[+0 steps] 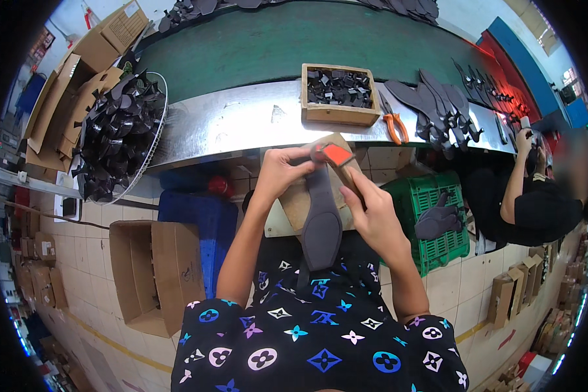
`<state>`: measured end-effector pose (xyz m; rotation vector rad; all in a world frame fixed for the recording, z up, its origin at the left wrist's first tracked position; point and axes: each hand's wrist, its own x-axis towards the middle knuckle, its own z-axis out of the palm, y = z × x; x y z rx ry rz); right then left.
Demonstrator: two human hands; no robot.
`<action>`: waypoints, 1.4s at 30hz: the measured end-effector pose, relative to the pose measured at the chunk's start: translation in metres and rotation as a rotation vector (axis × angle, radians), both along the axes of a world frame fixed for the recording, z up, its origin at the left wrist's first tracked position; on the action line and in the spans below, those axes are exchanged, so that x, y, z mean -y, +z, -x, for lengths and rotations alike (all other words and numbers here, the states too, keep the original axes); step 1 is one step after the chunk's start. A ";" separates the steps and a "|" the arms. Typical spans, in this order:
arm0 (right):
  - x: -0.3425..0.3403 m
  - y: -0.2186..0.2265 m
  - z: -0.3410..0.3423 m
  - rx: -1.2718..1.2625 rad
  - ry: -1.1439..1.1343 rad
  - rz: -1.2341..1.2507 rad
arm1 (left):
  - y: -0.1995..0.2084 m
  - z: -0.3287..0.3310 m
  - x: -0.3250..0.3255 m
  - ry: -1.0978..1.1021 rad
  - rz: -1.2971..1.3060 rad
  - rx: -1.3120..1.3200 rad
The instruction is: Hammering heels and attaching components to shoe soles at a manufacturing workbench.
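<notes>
A dark grey shoe sole (322,228) lies lengthwise on a tan board (291,208) over my lap, its wide toe end toward me. At its far, narrow heel end, my left hand (284,173) pinches the sole between thumb and fingers. My right hand (377,212) is closed round the wooden handle of a hammer (336,155), whose head has an orange-red side. That head is right beside my left fingertips, over the heel end. It partly hides the heel, so I cannot tell whether it touches.
Ahead, the metal bench edge (235,121) carries a wooden box (340,115) of small black pieces, orange-handled pliers (394,125) and several grey soles (431,98). A wire basket (165,108) of black heels stands left. A green crate (408,196) is right, near a co-worker (542,202).
</notes>
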<state>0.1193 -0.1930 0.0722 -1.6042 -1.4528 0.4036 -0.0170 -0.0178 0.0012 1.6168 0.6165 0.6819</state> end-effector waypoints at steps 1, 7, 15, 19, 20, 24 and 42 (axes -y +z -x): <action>0.000 0.003 0.001 -0.006 0.004 0.005 | -0.002 0.003 0.000 0.004 0.005 -0.006; 0.040 0.057 0.015 -0.009 -0.122 -0.262 | -0.008 0.008 0.001 0.014 -0.266 -0.140; 0.010 0.044 0.005 0.284 -0.017 -0.253 | -0.014 0.017 0.012 0.101 -0.638 -0.471; 0.029 0.012 0.005 0.104 -0.064 -0.284 | -0.013 0.013 0.011 0.108 -0.744 -0.443; 0.011 0.021 0.012 0.156 -0.034 -0.109 | -0.015 0.013 0.010 0.106 -0.745 -0.452; 0.008 0.020 0.001 0.110 -0.046 -0.164 | -0.010 0.006 0.003 0.151 -0.787 -0.441; 0.005 0.008 -0.021 -0.197 0.467 0.039 | 0.100 0.062 0.118 -0.414 0.323 0.010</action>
